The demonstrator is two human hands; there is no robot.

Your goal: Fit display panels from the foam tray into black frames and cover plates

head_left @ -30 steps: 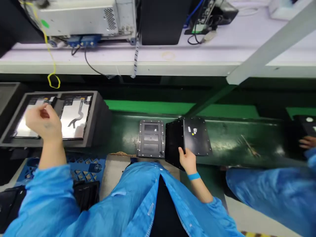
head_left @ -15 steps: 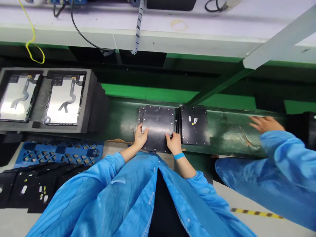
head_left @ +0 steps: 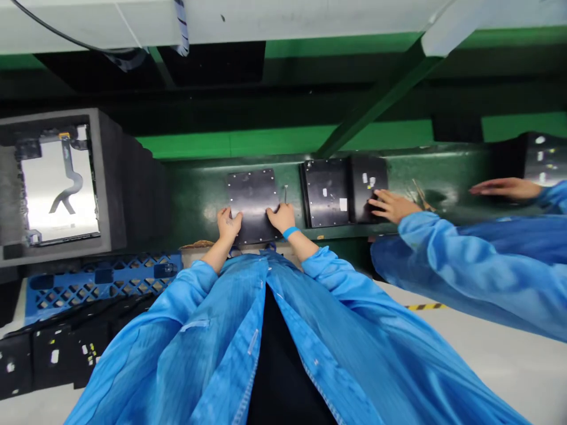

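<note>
**Slid R since 0.5 s ago: labelled panel (head_left: 368,168), now offset from lower panel (head_left: 326,203), w/ co-worker's nearer hand (head_left: 394,206) at its R edge**

Also farther from that pair vs. before: black plate (head_left: 251,203), w/ wider strip of green bench (head_left: 195,177) showing btwn; held by both sides, approx. flat, just in front of the lap.

Gripped on L side by L hand (head_left: 228,223): thumb laid on top face just inside the edge, other fingers bunched along/outside same edge, plate caught btwn; gripped likewise on R side by R hand (head_left: 282,217), wearing blue wristband (head_left: 291,231): thumb on top face nr R edge, rest of fingers curled outside it, tips partly hidden; both grips at lower half of plate, roughly level w/ each other, w/ ctr of plate and far edge left uncovered, small bright dots along the rim; can't tell what lies beneath.

Just beyond R hand, nr plate's R edge: thin upright item (head_left: 286,190), too small to name; well off to R, co-worker's other hand (head_left: 505,188), fingers extended; far L, grey foam tray (head_left: 103,236) holding silver-backed unit (head_left: 48,177) w/ forked grey ribbon; below tray, blue crate (head_left: 133,280), then black labelled pieces (head_left: 53,348) in a row.
</note>
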